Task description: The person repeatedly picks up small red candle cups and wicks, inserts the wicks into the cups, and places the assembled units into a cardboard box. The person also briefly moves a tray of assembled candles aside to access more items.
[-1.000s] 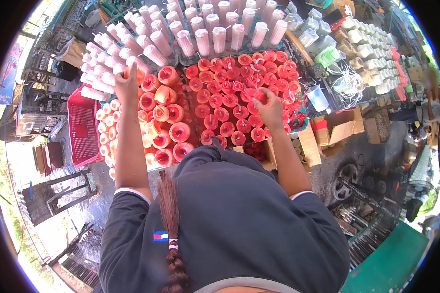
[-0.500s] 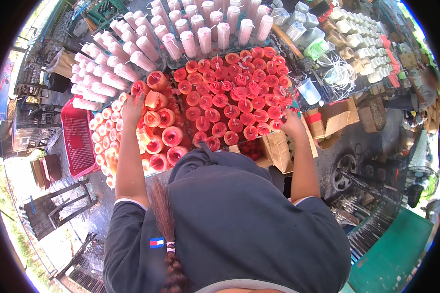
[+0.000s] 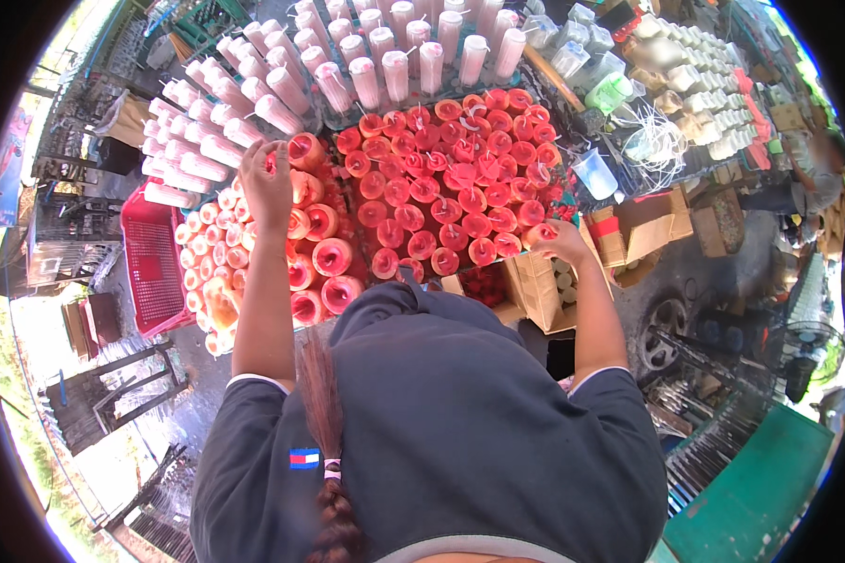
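At the upper end of a group of large red-orange hollow candles (image 3: 332,256), my left hand (image 3: 267,188) has its fingers curled round a red candle (image 3: 270,163). The fingers cover most of that candle. On the right, my right hand (image 3: 563,243) pinches the edge of a small red candle (image 3: 538,234) at the near right corner of the tray. Rows of similar small red candles with wicks (image 3: 472,200) fill the tray. Smaller pale orange-red hollow candles (image 3: 209,235) stand left of my left forearm.
Tall pale pink candles (image 3: 396,75) stand in rows behind. A red plastic basket (image 3: 153,267) is at the left. Cardboard boxes (image 3: 535,286), a blue-white cup (image 3: 593,174) and a bundle of white string (image 3: 655,145) lie to the right. A person (image 3: 817,174) is at far right.
My left hand has risen slightly and moved right, its fingers now curled round the red candle. My right hand has shifted down a little and closed on the corner candle.
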`<state>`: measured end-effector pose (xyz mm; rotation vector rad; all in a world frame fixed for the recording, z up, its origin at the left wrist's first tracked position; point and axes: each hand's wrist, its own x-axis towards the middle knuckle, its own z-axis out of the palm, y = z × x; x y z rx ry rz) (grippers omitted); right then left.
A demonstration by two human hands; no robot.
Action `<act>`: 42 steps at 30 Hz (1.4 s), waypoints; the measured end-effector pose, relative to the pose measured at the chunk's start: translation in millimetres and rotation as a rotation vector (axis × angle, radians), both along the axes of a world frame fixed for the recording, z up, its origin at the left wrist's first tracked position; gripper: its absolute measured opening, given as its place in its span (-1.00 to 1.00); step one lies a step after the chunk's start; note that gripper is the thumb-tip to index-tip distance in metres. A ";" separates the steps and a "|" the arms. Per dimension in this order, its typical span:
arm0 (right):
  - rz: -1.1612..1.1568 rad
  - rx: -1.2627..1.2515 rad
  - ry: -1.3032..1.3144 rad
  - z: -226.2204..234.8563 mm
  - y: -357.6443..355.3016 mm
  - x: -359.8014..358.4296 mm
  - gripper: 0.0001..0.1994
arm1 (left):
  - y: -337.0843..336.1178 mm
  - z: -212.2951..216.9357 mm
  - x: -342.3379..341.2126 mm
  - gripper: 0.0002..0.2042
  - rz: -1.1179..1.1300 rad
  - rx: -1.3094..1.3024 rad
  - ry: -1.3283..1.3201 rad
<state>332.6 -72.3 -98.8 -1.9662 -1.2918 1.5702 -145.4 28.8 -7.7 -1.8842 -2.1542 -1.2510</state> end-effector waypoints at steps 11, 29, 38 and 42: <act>-0.053 0.489 0.026 81.9 25.1 -133.8 -0.45 | -60.9 -23.7 165.1 -0.43 -0.636 -0.808 -0.976; -0.282 0.450 0.769 71.1 38.0 -206.7 -0.60 | -65.8 3.7 141.2 -0.71 -0.550 -0.337 -1.107; -0.300 0.384 1.007 67.5 32.4 -211.8 -0.62 | -62.5 13.4 132.4 -0.53 -0.657 -0.569 -1.122; -0.378 0.394 1.064 84.1 31.2 -212.3 -0.62 | -59.7 11.1 130.0 -0.56 -0.771 -0.421 -1.100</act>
